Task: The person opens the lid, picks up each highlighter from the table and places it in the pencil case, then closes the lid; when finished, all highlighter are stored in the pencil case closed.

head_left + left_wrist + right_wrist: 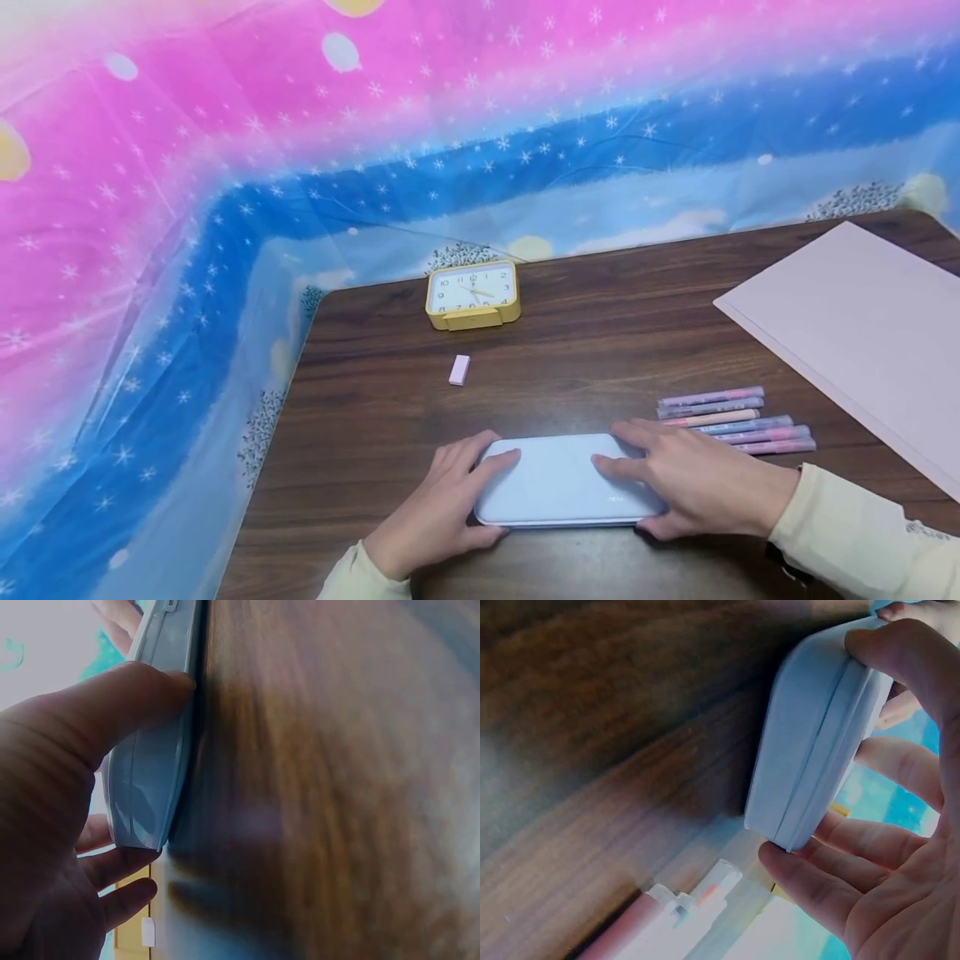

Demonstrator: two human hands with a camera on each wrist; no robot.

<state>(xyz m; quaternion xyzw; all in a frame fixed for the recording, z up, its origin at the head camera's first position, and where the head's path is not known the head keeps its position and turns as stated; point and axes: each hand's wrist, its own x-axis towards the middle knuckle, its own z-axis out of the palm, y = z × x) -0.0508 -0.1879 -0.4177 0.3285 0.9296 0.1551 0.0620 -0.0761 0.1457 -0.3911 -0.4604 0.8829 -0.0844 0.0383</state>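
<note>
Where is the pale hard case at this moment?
In the head view, the pale hard case is low in frame, just right of centre, gripped between the left hand and right hand, left of the pens.

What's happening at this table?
A person is gripping a closed, pale pencil case at both ends, with the left hand on one side and the right hand on the other. Pens lie in a row just beyond the right hand. Farther back on the wooden table are a small pink eraser and a yellow clock.
</note>
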